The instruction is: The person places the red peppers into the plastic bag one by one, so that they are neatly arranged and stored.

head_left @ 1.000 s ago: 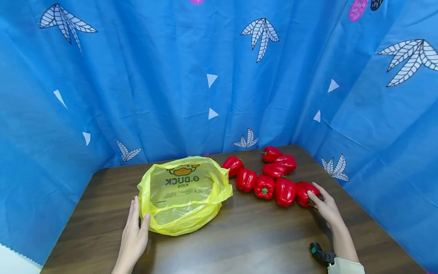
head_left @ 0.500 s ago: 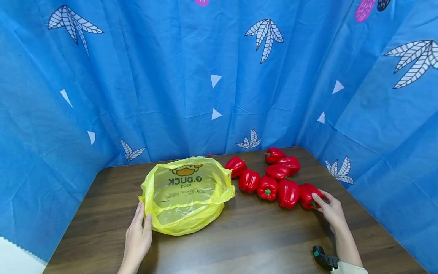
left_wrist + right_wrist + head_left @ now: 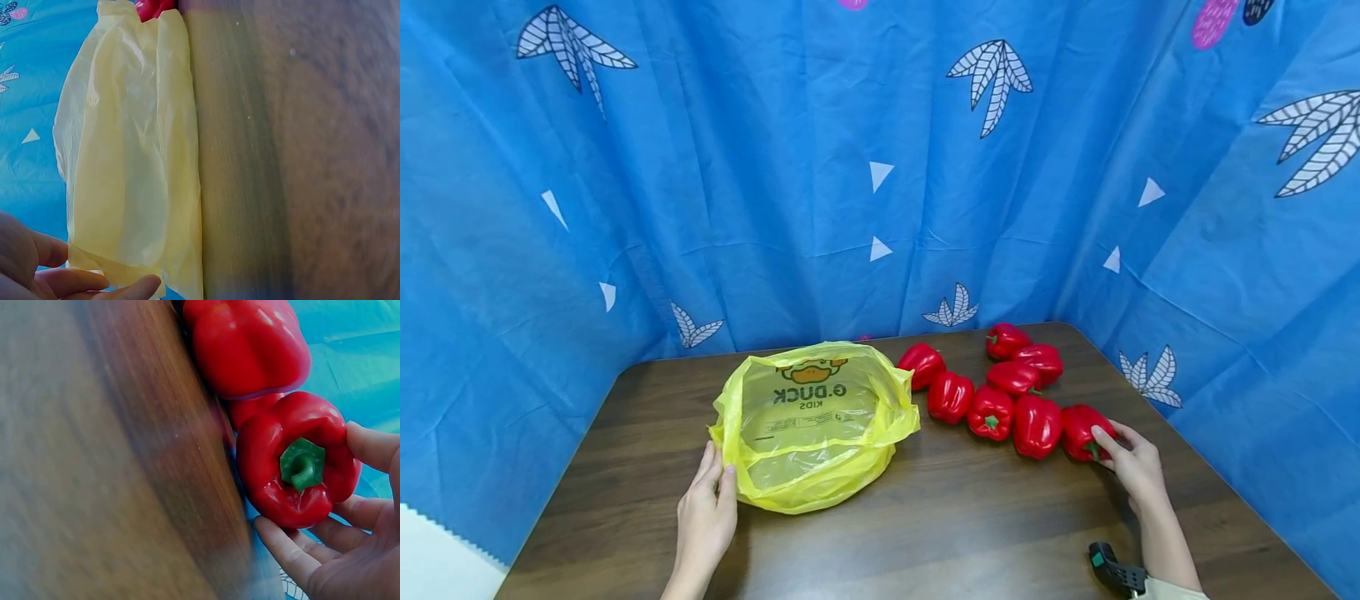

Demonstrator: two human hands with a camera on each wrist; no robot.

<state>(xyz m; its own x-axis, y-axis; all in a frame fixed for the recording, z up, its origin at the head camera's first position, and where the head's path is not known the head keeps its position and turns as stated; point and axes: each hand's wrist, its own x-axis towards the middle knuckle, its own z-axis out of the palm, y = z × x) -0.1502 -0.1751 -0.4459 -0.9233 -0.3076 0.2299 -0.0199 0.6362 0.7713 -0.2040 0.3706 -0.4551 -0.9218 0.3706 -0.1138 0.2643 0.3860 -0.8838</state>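
A yellow see-through plastic bag [image 3: 808, 479] with a duck print lies on the wooden table, its wide mouth spread toward me. My left hand [image 3: 706, 512] holds the bag's left edge, thumb on the near side and fingers on the outer side; the left wrist view shows the bag's folded end [image 3: 119, 269] between them. At the right end of a row of red bell peppers, my right hand [image 3: 1135, 467] grips the last bell pepper [image 3: 1081, 429]. In the right wrist view, thumb and fingers lie around this pepper [image 3: 259, 462], its green stem facing the camera.
Several more red bell peppers [image 3: 1037, 427] lie between the bag and my right hand, with a small group [image 3: 1015, 377] behind the row. Blue patterned curtain [image 3: 820, 167] surrounds the brown table [image 3: 925, 533] at the back and sides.
The head view has turned slightly left, so the scene sits further right. My left fingers have closed in on the bag's edge, and my right hand's fingers have settled around the end pepper.
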